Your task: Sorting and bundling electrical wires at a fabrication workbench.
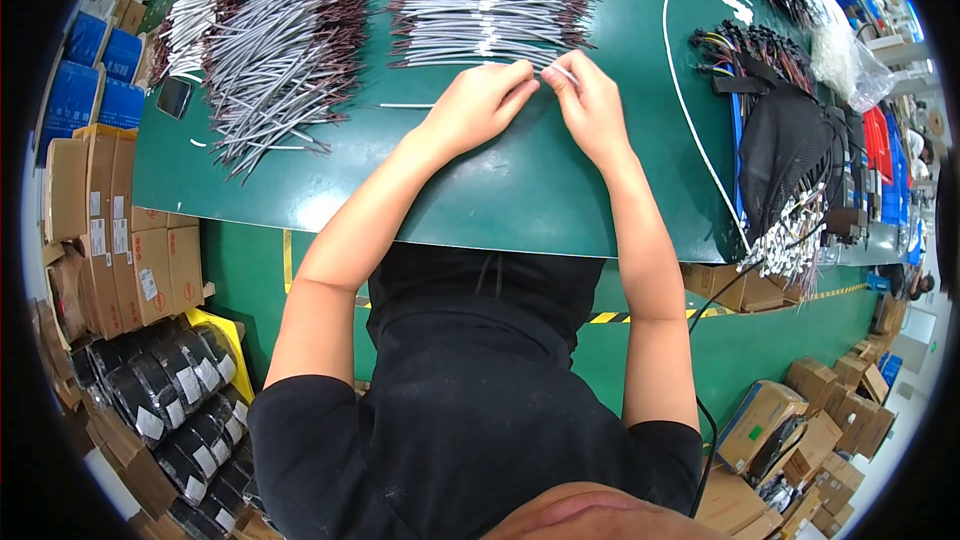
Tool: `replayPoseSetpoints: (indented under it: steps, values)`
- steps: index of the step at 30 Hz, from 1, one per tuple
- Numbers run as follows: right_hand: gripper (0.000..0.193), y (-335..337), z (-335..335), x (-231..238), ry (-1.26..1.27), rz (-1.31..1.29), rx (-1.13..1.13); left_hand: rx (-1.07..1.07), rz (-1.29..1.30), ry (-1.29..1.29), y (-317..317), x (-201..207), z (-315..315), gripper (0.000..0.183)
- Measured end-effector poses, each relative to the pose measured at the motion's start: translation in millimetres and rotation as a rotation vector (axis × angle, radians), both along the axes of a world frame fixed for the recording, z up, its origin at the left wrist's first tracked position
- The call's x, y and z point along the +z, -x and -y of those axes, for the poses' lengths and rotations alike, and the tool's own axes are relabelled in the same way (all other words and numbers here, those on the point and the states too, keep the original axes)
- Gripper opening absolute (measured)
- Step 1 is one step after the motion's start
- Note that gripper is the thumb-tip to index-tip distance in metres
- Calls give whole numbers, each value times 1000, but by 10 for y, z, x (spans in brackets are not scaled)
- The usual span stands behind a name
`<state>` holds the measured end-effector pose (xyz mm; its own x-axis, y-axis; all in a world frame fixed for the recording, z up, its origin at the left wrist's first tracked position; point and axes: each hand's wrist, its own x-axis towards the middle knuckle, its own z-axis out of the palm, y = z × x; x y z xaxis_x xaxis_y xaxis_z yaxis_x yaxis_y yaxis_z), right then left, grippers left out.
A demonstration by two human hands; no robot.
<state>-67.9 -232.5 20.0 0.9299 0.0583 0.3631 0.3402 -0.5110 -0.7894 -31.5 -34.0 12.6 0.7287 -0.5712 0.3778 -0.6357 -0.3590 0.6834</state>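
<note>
Black clothing on the person's torso [480,390] fills the lower centre, with both bare forearms rising from it to the green worktop [500,190]. Left hand [480,105] and right hand [588,105] meet fingertip to fingertip, each curled nearly closed and pinching a thin grey wire [558,70] held between them; the grip is between thumb and forefingers on both sides. Just beyond the hands, almost touching the fingertips, lies a tidy bundle of grey wires with dark ends [490,10], laid crosswise. Beyond and to the left of the left hand sits a looser, fanned pile of similar wires [275,60], with a dark phone [173,97] just beside its left edge. One loose wire [405,105] lies flat just left of the left hand. Right of the right hand, a white cord [690,130] loops across the worktop, and past it rests a heap of black cable harnesses [785,140]. Cardboard boxes [120,240] and black cable reels [170,390] stand on the floor, below and left of the left forearm.
</note>
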Motion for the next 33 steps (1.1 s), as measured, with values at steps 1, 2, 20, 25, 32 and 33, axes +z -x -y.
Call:
replayPoseSetpoints:
  steps: [1, 2, 20, 25, 32, 33]
  values:
    - [18, -5, 23, 6, -2, -3, -64, 35, 50, -102, -6, 27, -16, 16]
    - [19, -13, 60, 19, -26, -11, -116, 36, 50, -101, -20, 22, -21, 16]
    - [26, -160, 264, -115, 27, -90, -353, 346, 468, -261, -408, -93, -369, 13]
    - [27, -155, 242, -165, 55, -89, -321, 415, 472, -278, -379, -94, -417, 34]
    - [29, -149, 328, -211, -2, -49, -383, 692, 444, -269, -176, 442, -1140, 45]
    - [29, -155, 306, -196, -19, -33, -367, 698, 459, -346, -96, 526, -1391, 60]
